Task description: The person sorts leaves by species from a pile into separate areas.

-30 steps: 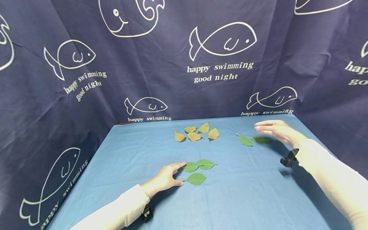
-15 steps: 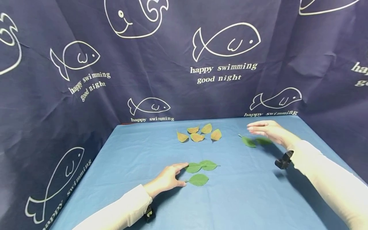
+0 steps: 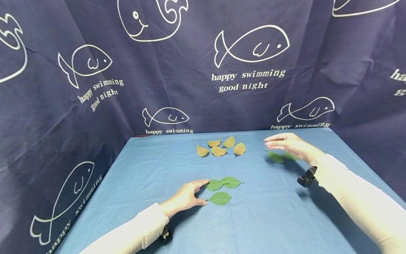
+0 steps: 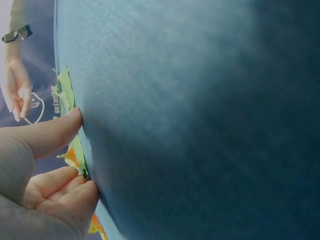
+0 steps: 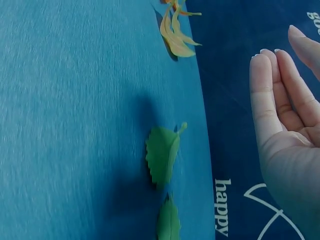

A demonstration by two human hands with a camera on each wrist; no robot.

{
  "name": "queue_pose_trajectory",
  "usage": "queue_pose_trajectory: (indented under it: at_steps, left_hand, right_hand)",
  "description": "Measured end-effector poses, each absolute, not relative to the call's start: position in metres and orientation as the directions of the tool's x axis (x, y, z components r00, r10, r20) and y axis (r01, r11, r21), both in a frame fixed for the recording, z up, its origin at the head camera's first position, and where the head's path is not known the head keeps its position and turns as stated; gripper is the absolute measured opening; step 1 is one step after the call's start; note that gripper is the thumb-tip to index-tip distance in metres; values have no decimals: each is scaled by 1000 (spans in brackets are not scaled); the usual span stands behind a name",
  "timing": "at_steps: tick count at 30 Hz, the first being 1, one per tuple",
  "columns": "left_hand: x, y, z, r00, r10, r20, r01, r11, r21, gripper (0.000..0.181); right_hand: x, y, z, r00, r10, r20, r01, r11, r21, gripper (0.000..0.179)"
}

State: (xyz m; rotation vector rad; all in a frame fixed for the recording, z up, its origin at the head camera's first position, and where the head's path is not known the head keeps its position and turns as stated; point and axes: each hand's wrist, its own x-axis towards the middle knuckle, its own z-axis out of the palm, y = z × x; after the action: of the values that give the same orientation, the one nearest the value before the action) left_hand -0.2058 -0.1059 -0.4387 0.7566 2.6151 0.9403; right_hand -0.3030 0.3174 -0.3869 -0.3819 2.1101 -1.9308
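In the head view, my left hand point(image 3: 182, 199) rests on the blue cloth. Its index fingertip touches the tip of a green leaf point(image 3: 214, 185) that overlaps a second green leaf point(image 3: 232, 182). The thumb lies at the stem of a third green leaf point(image 3: 221, 198), nearer me. My right hand point(image 3: 290, 145) hovers at the back right, fingers extended and holding nothing. Below it lie two more green leaves, one toward the left point(image 5: 162, 155) and another point(image 5: 168, 221) partly cut off in the right wrist view; the hand partly covers both in the head view.
Several yellow-orange leaves point(image 3: 219, 151) lie grouped at the back middle of the blue cloth point(image 3: 253, 218). A dark blue curtain point(image 3: 196, 98) with white fish drawings stands behind and beside the table. Each wrist bears a small black camera point(image 3: 307, 177).
My right hand has drifted left above the two green leaves on the right, covering more of them. The left hand stays by its leaves; the head view has shifted slightly.
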Motion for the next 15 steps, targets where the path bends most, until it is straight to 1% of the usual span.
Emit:
queue_pose_trajectory:
  at_steps: [4, 8, 15]
  left_hand:
    - [-206, -105, -439, -829, 555, -70, 385, 657, 648, 74]
    - [-206, -104, -437, -831, 551, -78, 375, 658, 653, 74]
    - [-206, -105, -438, -830, 553, -74, 373, 648, 664, 74]
  right_hand:
    - [-302, 310, -387, -929, -370, -11, -26, 94, -995, 37]
    - [-304, 301, -390, -933, -358, -36, -3, 107, -994, 42]
    - [-308, 284, -395, -915, -403, -31, 16, 40, -999, 46]
